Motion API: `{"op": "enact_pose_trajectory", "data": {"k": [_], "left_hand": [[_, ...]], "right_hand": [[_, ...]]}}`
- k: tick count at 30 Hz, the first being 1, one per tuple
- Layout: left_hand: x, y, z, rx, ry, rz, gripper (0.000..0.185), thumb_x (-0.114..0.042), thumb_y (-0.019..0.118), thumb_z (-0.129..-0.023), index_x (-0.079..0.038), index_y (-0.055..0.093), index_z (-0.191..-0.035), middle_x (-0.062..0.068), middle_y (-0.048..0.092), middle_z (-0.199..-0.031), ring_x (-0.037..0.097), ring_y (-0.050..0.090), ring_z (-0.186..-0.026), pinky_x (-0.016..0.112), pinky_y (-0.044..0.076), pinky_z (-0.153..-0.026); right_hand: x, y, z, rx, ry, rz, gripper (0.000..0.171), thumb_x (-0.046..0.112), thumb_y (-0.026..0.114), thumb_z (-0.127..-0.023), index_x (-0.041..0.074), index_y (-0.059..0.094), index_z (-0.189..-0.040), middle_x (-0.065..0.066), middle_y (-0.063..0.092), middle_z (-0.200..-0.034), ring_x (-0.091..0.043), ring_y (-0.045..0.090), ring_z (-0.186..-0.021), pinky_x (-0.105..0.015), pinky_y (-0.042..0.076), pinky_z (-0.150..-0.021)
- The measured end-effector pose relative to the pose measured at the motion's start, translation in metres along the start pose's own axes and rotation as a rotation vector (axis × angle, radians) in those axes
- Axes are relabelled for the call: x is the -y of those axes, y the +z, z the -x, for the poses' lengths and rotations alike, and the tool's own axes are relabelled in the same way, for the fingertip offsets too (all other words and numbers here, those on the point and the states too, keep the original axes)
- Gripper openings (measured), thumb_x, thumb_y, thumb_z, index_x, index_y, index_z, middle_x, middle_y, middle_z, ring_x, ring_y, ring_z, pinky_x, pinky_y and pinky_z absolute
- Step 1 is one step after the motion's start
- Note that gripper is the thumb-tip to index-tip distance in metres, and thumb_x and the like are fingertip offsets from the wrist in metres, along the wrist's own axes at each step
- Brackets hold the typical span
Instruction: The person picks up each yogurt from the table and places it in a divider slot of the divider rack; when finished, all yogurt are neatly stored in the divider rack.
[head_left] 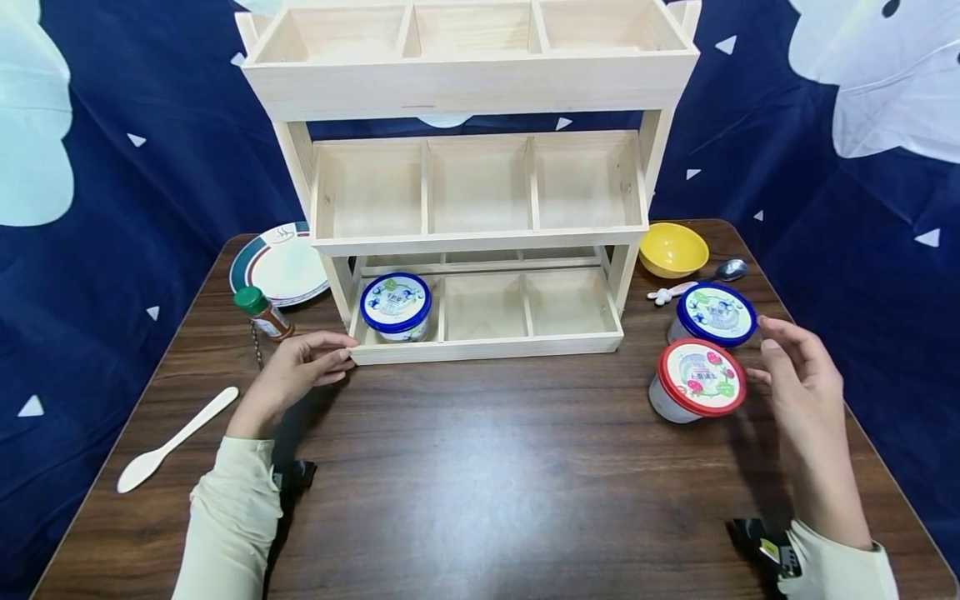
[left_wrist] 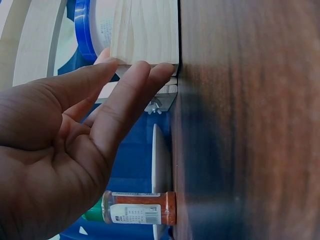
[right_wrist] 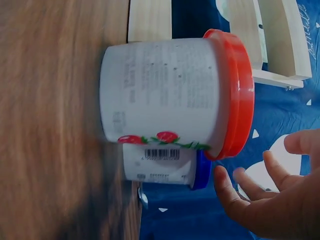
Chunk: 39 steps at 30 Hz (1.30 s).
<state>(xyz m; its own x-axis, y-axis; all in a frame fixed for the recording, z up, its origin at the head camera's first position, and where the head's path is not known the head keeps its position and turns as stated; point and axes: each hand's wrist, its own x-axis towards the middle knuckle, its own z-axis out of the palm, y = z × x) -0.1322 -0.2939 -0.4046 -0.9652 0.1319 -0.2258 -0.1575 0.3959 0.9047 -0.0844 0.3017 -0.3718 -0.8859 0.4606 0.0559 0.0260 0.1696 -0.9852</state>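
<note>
My left hand (head_left: 295, 375) touches the front left corner of the wooden shelf's bottom tier (head_left: 487, 348) with extended fingertips, as the left wrist view also shows. In that tier's left compartment sits a blue-lidded tub (head_left: 395, 305). On the table at the right stand a red-lidded tub (head_left: 701, 380) and, just behind it, another blue-lidded tub (head_left: 712, 315). My right hand (head_left: 802, 392) is beside these two, its fingertips at the blue lid's right edge in the head view. In the right wrist view its fingers (right_wrist: 230, 197) are spread, with nothing between them.
Above rise the shelf's middle tier (head_left: 480, 240) and top tier (head_left: 472, 87). Left of it are stacked plates (head_left: 281, 267), a green-capped spice jar (head_left: 262, 312) and a white spoon (head_left: 176, 442). A yellow bowl (head_left: 672, 252) and metal spoon (head_left: 731, 270) lie at the right.
</note>
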Motion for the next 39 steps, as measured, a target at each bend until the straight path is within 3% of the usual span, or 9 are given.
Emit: {"op": "enact_pose_trajectory", "data": {"k": [5, 12, 20, 28, 34, 39], "left_hand": [[0.000, 0.000, -0.001, -0.004, -0.004, 0.003, 0.033, -0.001, 0.052, -0.114, 0.013, 0.060, -0.143, 0.032, 0.062, -0.140, 0.005, 0.072, -0.104, 0.030, 0.066, -0.091], [-0.001, 0.002, 0.000, -0.014, -0.002, 0.010, 0.031, 0.000, 0.053, -0.114, 0.013, 0.061, -0.141, 0.030, 0.065, -0.137, 0.006, 0.073, -0.103, 0.029, 0.065, -0.091], [-0.002, 0.002, 0.000, -0.012, -0.007, 0.010, 0.033, 0.000, 0.052, -0.114, 0.013, 0.060, -0.143, 0.033, 0.062, -0.141, 0.004, 0.072, -0.104, 0.029, 0.065, -0.092], [0.000, 0.000, -0.002, -0.010, -0.008, 0.001, 0.033, 0.000, 0.052, -0.114, 0.013, 0.059, -0.143, 0.033, 0.061, -0.142, 0.003, 0.071, -0.104, 0.030, 0.066, -0.091], [0.000, 0.000, -0.001, -0.002, -0.005, 0.007, 0.033, 0.000, 0.053, -0.114, 0.013, 0.059, -0.143, 0.033, 0.061, -0.141, 0.005, 0.072, -0.104, 0.031, 0.066, -0.092], [0.001, 0.000, -0.002, -0.003, -0.019, 0.003, 0.034, 0.001, 0.053, -0.113, 0.013, 0.059, -0.145, 0.033, 0.060, -0.143, 0.004, 0.071, -0.105, 0.030, 0.065, -0.092]], "right_hand": [[-0.006, -0.005, 0.000, -0.023, 0.023, 0.070, 0.031, 0.013, 0.055, -0.114, 0.019, 0.064, -0.143, 0.011, 0.056, -0.131, -0.008, 0.055, -0.118, -0.008, 0.056, -0.073], [-0.013, -0.008, 0.001, 0.019, 0.001, 0.206, 0.034, 0.021, 0.053, -0.115, 0.021, 0.060, -0.148, 0.014, 0.055, -0.132, -0.004, 0.055, -0.116, -0.007, 0.055, -0.075], [-0.018, -0.007, 0.002, 0.070, 0.008, 0.073, 0.027, 0.019, 0.055, -0.115, 0.021, 0.065, -0.140, 0.011, 0.060, -0.123, -0.003, 0.057, -0.111, -0.009, 0.055, -0.072], [-0.019, -0.005, 0.002, 0.059, 0.019, 0.217, 0.026, 0.023, 0.053, -0.115, 0.022, 0.065, -0.138, 0.016, 0.058, -0.122, -0.005, 0.057, -0.108, -0.009, 0.055, -0.073], [-0.022, -0.004, 0.004, 0.111, 0.006, 0.233, 0.022, 0.024, 0.055, -0.115, 0.020, 0.068, -0.132, 0.019, 0.059, -0.119, -0.004, 0.057, -0.102, -0.010, 0.054, -0.072], [-0.025, -0.004, 0.004, 0.172, -0.014, 0.243, 0.024, 0.027, 0.055, -0.115, 0.015, 0.069, -0.132, 0.014, 0.059, -0.117, -0.008, 0.055, -0.099, -0.011, 0.055, -0.071]]}}
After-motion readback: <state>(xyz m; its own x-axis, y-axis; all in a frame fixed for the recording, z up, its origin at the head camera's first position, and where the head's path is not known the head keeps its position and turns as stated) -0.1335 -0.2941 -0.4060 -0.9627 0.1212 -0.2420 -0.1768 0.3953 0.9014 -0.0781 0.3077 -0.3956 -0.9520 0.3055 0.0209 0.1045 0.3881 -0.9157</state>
